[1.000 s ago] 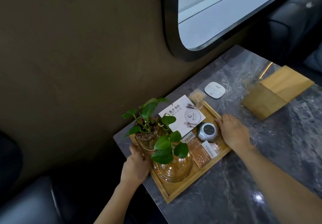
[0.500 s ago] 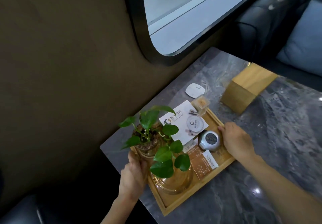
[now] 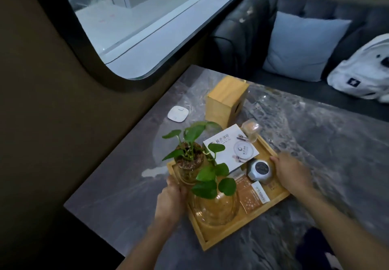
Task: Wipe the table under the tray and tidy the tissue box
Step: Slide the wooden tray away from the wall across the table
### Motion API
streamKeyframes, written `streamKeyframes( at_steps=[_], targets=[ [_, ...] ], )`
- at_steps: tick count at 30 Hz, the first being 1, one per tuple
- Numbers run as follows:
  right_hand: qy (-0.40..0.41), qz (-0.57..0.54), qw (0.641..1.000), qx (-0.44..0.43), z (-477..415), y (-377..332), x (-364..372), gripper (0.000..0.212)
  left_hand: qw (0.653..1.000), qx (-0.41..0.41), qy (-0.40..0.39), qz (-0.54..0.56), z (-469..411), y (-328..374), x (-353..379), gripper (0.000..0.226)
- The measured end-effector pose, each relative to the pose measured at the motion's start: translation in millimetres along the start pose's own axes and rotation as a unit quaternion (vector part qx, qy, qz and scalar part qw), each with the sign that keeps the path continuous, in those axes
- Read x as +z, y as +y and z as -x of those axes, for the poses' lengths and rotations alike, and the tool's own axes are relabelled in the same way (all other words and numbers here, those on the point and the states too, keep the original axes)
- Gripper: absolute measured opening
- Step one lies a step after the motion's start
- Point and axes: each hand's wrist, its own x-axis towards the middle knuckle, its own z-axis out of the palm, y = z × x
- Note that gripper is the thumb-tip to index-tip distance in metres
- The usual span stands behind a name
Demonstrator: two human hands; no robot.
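A wooden tray [image 3: 229,233] sits on the grey marble table [image 3: 117,177], away from the wall. It carries a green plant in a glass vase [image 3: 212,202], a white booklet [image 3: 230,149], a silver round device [image 3: 260,169] and small packets. My left hand [image 3: 170,201] grips the tray's left rim beside the vase. My right hand [image 3: 292,172] grips its right rim. The wooden tissue box [image 3: 225,101] stands behind the tray, near the table's far edge. A pale smear [image 3: 153,172] shows on the bare table left of the tray.
A white square pad [image 3: 177,114] lies near the wall. A small clear cup [image 3: 250,130] sits at the tray's far corner. Beyond the table is a dark sofa [image 3: 242,32] with a light blue cushion [image 3: 303,44] and a white bag [image 3: 362,72]. A window fills the wall.
The tray has moved right, away from the wall, held by both hands, uncovering table surface with a pale smear. My view has swung right, bringing the sofa into sight.
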Motion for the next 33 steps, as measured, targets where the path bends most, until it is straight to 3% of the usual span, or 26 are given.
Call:
streamKeyframes(
  at_steps=[6,10,13,20,27,33],
  targets=[
    [-0.01,-0.036,0.997,0.066,6,46,-8,0.029,0.997,0.04,-0.022,-0.066,-10,38,28,0.039],
    [0.036,-0.021,0.998,0.049,12,66,-10,0.024,0.99,0.084,-0.051,-0.097,-16,51,40,0.04],
    [0.06,-0.01,0.997,0.039,14,75,-8,0.022,0.992,0.1,-0.043,-0.063,-19,58,44,0.032],
    [0.068,-0.009,0.997,0.023,21,74,-4,0.021,0.992,0.085,-0.048,-0.074,-22,57,50,0.027],
    [0.062,-0.014,0.995,0.082,21,72,-7,0.028,0.993,0.103,-0.031,-0.044,-20,52,51,0.021],
    [-0.002,-0.019,0.993,0.118,40,69,-31,0.03,0.992,0.094,-0.014,-0.081,-18,49,44,0.032]
  ],
)
